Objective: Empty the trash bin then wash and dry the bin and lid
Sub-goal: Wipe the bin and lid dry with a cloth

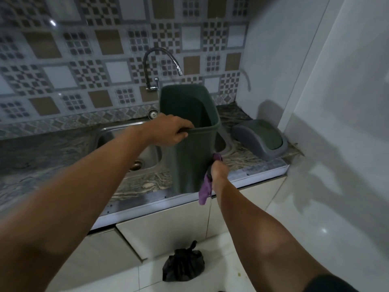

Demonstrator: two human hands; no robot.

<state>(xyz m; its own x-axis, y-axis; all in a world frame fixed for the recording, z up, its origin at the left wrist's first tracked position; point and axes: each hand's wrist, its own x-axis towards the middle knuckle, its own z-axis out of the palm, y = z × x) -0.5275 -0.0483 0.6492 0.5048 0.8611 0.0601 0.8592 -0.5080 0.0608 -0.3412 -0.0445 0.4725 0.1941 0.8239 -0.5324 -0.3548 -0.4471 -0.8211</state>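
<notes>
— Two hands, both busy. What is each clamped on?

— Left hand [168,130] curls over the near rim of the dark green bin [189,148], fingers hooked inside, thumb on the outer wall. Right hand [219,171] is closed round a purple cloth [206,189] and presses it against the bin's right outer wall, low down; a loose end of cloth hangs below the fist.

— Where does the bin sit from those hands?

— Between them. It stands upright with its mouth open, tilted a little toward the wall, its base at the front of the counter [143,182], right beside the sink [126,148].

— Edges close by?

— Counter's front edge runs just under the right wrist. Left of the left hand the sink basin drops away, its drain below the forearm. Beyond the left hand the faucet [162,66] arches over the bin's far rim.

— Room to move?

— Right of the right hand a short stretch of counter, then the grey lid [261,140] lying near the corner, apart from the bin, with the white wall [315,102] just past it. Below both arms, open tiled floor with a tied black bag [183,265] standing on it, well apart from the hands.
</notes>
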